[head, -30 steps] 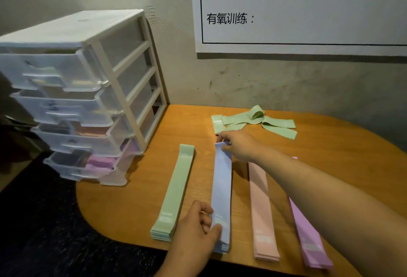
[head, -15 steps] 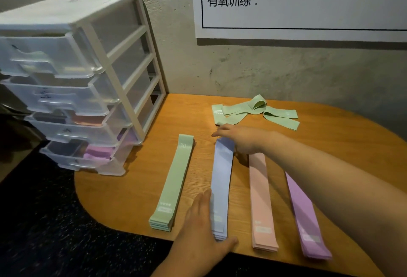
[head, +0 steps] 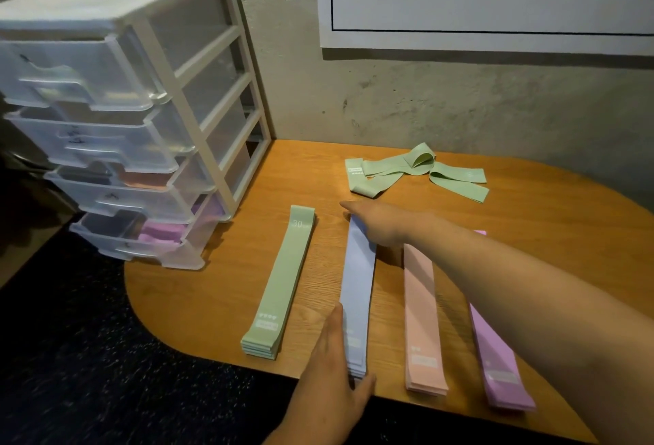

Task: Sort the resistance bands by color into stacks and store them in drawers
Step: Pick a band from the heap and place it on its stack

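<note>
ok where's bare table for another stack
Bare table: between the drawer unit and the green stack, and right of the loose green bands. The four-stack row is crowded, left hand and right hand at the blue stack.

- Blocked at the left rear by the drawer unit (head: 198,147), with drawers jutting past the table (head: 219,296) edge.
- Closed behind by the wall (head: 389,101).
- Passable over bare wood left of the green stack (head: 283,282) and right of the loose green bands (head: 417,172).
- Narrowed beside the blue stack (head: 357,289) by the left hand (head: 336,363), flat against its near left edge.
- Barred above the pink stack (head: 421,313) and purple stack (head: 495,366) by the right forearm (head: 513,278), with the right hand (head: 382,225) flat on the blue stack's far end.
</note>
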